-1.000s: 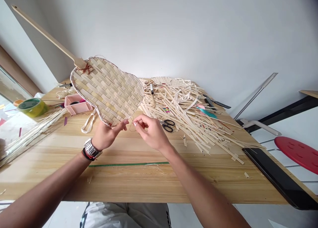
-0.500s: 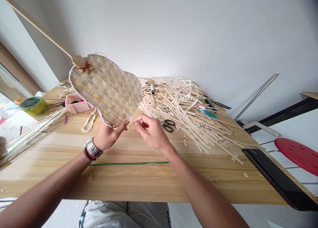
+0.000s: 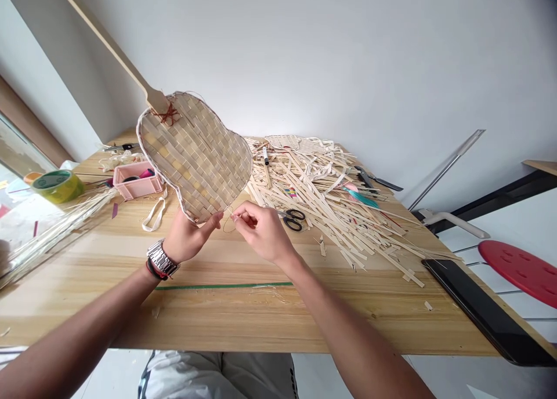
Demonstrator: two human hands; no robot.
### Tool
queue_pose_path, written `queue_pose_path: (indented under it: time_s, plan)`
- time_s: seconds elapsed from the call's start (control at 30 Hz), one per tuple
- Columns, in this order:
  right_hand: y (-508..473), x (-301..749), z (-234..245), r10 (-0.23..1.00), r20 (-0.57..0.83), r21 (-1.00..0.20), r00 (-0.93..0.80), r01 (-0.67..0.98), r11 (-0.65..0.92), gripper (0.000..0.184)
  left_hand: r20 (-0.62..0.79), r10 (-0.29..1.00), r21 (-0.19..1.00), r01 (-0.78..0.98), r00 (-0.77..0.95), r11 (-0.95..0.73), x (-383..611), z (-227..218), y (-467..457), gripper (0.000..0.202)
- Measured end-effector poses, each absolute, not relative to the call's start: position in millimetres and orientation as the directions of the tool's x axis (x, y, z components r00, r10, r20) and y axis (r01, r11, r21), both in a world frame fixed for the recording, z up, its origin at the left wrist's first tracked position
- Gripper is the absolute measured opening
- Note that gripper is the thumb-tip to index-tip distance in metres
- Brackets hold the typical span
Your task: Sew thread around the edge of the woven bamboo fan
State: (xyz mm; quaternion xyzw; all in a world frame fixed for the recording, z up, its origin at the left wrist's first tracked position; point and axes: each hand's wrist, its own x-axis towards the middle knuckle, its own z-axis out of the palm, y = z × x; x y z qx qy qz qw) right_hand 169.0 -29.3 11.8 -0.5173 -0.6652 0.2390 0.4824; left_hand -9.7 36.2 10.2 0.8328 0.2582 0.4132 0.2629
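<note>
A woven fan (image 3: pixel 195 155) of pale flat strips, with a white-bound edge, is held up over the table. Its wooden handle (image 3: pixel 108 42) points to the upper left and is tied on with reddish-brown thread (image 3: pixel 169 115). My left hand (image 3: pixel 191 236) grips the fan's lower edge, thumb in front and the other fingers behind it. Close beside that edge, my right hand (image 3: pixel 259 228) is closed in a pinch on a thin thread (image 3: pixel 227 228), which loops down between the two hands. Whether a needle is in the pinch I cannot make out.
Behind my right hand lie black-handled scissors (image 3: pixel 293 219) and a heap of pale strips (image 3: pixel 322 196) with a marker (image 3: pixel 266 155). At left are a pink basket (image 3: pixel 137 181) and tape rolls (image 3: pixel 58 185). A black phone-like slab (image 3: pixel 483 306) lies at the right edge.
The fan has turned a little, its handle swinging right and more upright. My right hand stays pinched near the lower edge, and the thread loop has shifted slightly left.
</note>
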Motion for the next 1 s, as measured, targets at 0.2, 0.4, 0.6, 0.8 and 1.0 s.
queue_pose_path:
  time_s: [0.2, 0.4, 0.6, 0.8, 1.0]
  plan:
    - [-29.8, 167.8, 9.1, 0.918, 0.397, -0.808, 0.002, 0.475, 0.349, 0.014, 0.561, 0.638, 0.628, 0.232, 0.527, -0.743, -10.4, 8.3, 37.8, 0.026]
    - [-27.8, 165.4, 5.5, 0.926, 0.378, -0.812, 0.012, 0.484, 0.326, 0.013, 0.556, 0.632, 0.603, 0.261, 0.539, -0.753, -11.3, 8.1, 38.1, 0.026]
    - [-23.3, 160.0, -0.5, 0.939, 0.343, -0.827, 0.033, 0.484, 0.286, 0.018, 0.531, 0.663, 0.592, 0.329, 0.528, -0.736, -10.9, 7.8, 35.9, 0.023]
    - [-20.4, 157.2, -7.8, 0.944, 0.324, -0.836, 0.060, 0.485, 0.256, 0.018, 0.496, 0.697, 0.609, 0.366, 0.518, -0.704, -11.0, 7.8, 36.5, 0.027]
    - [-19.8, 154.9, -10.8, 0.940, 0.333, -0.818, 0.072, 0.518, 0.250, 0.017, 0.421, 0.744, 0.667, 0.379, 0.519, -0.642, -12.2, 5.4, 38.1, 0.030]
